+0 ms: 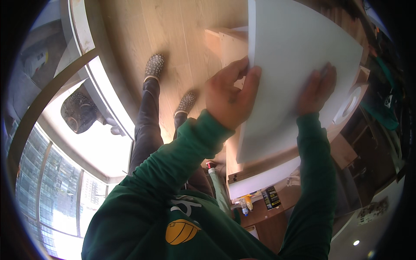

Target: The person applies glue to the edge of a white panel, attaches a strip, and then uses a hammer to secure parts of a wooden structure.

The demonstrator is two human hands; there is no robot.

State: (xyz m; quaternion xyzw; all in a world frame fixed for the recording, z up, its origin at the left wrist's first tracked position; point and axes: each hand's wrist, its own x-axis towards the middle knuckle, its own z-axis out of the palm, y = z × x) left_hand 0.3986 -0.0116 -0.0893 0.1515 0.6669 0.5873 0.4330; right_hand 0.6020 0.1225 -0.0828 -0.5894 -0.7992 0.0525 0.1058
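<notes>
A large white board (299, 56) with a pale edge lies in front of me, on top of a wooden cabinet or frame. Its left edge is pinched by my left hand (232, 93), the thumb on the upper face and the fingers at the rim, their tips partly hidden. My right hand (317, 89) rests on the board's face farther right, fingers stretched out and somewhat blurred, holding nothing. Light wood panels (234, 45) show beyond and beneath the board's left side.
Wooden floor (186, 26) stretches to the left, where my feet stand in patterned slippers (155, 66). Large windows (56, 182) line the far left. A white ring-shaped item (348, 104) sits right of the board. A black box (271, 197) and small bottles (245, 208) lie below.
</notes>
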